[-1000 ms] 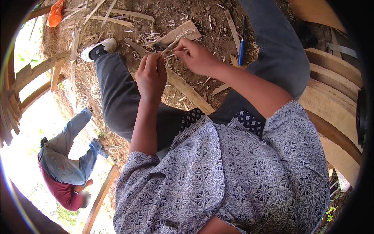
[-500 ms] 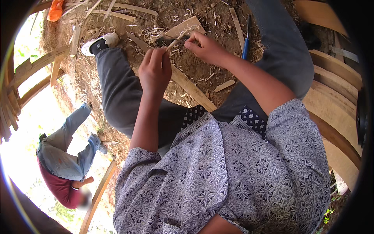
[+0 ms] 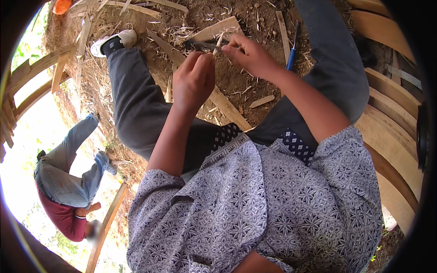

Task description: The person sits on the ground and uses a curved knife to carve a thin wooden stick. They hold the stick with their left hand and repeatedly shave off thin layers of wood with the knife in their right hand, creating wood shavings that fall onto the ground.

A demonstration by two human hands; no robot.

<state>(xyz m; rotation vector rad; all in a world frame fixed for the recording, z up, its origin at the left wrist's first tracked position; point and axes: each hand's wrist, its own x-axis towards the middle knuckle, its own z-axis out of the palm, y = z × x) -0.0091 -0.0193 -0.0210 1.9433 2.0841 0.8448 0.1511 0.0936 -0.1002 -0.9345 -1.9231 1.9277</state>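
A short, pale wooden stick (image 3: 219, 42) rises from the pinched fingers of my left hand (image 3: 195, 82). Close beside it, my right hand (image 3: 250, 55) is closed on a knife, whose dark blade (image 3: 202, 44) points left and crosses the stick. The knife's handle is hidden in my fingers. Both hands are held between my spread legs, above ground strewn with shavings. Behind the blade lies a flat piece of board (image 3: 217, 30).
Near my right knee lies a blue-handled tool (image 3: 291, 59) with a thin dark shaft. Wood strips (image 3: 230, 107) and shavings litter the dirt. Curved planks (image 3: 387, 123) stand at right. Another person (image 3: 68, 177) bends over at far left. Something orange (image 3: 61, 6) lies at top left.
My left hand has moved right, closer to my right hand. The stick now stands more upright, and the blade crosses it. My right hand has shifted slightly right and down.
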